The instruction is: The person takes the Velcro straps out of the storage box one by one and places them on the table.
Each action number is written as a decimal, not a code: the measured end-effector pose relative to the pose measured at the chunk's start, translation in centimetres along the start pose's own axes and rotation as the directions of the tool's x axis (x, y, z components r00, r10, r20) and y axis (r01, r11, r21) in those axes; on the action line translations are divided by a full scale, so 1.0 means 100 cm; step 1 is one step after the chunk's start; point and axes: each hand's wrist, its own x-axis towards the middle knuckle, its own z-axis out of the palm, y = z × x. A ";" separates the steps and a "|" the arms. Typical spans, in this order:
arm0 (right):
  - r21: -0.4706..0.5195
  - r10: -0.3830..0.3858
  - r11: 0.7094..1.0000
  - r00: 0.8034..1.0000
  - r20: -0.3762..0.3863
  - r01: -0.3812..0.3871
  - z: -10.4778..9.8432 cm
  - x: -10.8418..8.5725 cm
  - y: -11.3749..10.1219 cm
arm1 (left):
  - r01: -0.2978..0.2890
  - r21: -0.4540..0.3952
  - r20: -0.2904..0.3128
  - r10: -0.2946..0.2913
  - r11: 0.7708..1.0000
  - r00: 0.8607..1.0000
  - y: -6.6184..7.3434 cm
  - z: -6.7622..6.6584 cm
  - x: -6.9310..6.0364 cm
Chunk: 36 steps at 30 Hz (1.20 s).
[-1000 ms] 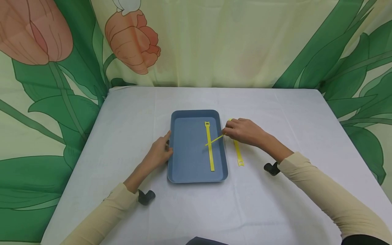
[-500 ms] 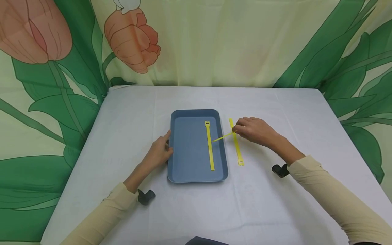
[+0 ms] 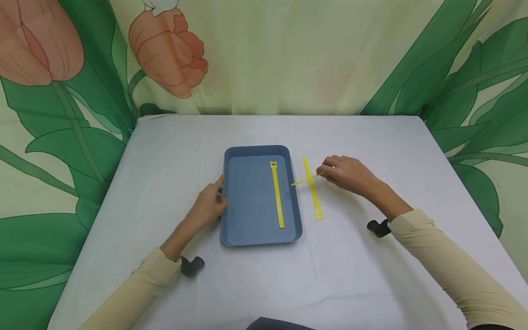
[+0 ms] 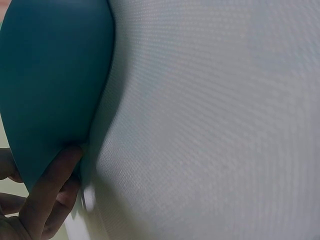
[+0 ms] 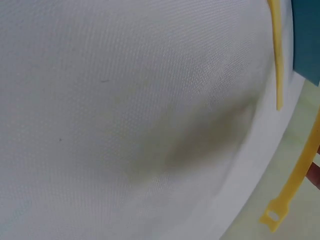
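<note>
A blue-grey tray (image 3: 247, 197) lies on the white cloth, with a yellow slotted cable strap (image 3: 277, 197) flat inside it on the right. At the tray's left side, my left hand (image 3: 205, 205) grips its wall; in the left wrist view one of its fingers (image 4: 52, 187) reaches the bottom edge. Just right of the tray, my right hand (image 3: 346, 173) pinches a second yellow strap (image 3: 300, 182), its free end pointing at the tray's right rim. Slot end in the air, this strap (image 5: 300, 167) shows in the right wrist view, most fingers out of frame.
A third yellow strap (image 3: 315, 200) lies on the cloth right of the tray, beneath the held one. The white-covered table (image 3: 363, 284) ends at a flowered curtain (image 3: 288, 55). A dark object (image 3: 274, 324) pokes in at the bottom edge.
My right hand has drawn rightward off the tray, still pinching its strap, whose free end has swung out from over the tray's strap. My left hand stays at the tray. The view shifts slightly.
</note>
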 end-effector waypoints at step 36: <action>0.287 0.591 0.692 0.749 0.300 -0.662 -0.017 0.006 0.001 | -0.028 -0.011 0.006 0.029 1.000 1.000 -0.002 -0.001 -0.001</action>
